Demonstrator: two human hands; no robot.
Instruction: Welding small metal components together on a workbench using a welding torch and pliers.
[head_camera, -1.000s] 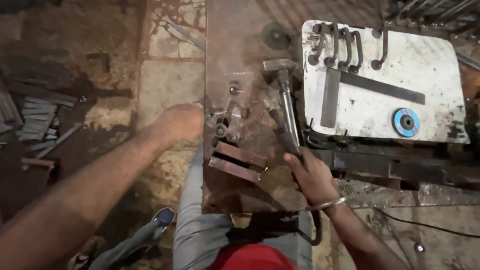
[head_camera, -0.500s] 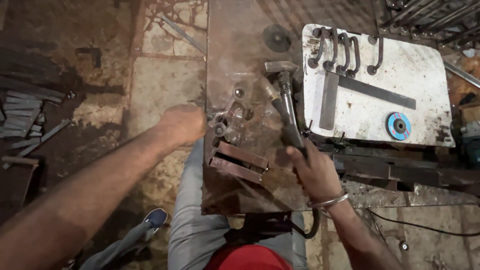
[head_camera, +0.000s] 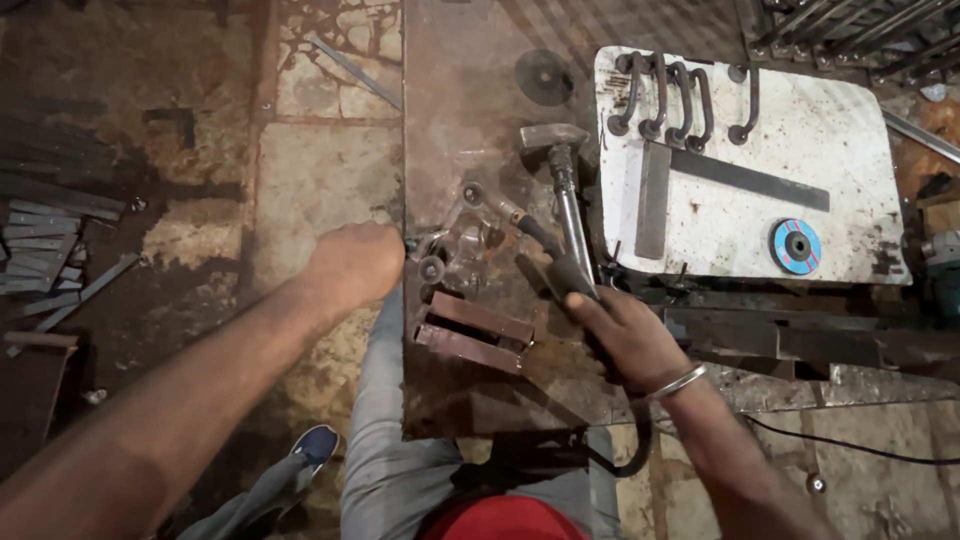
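Head view: left hand (head_camera: 352, 262) (fingers hidden)

Single head view, looking steeply down from above the person's lap onto the steel bench (head_camera: 450, 120) and floor (head_camera: 200, 200); arm's-reach distance.

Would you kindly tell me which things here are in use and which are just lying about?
In use: left hand at the metal fixture; right hand on the dark welding holder.

Lying about: hammer, blue grinding disc, curved handles, steel square, metal strips.
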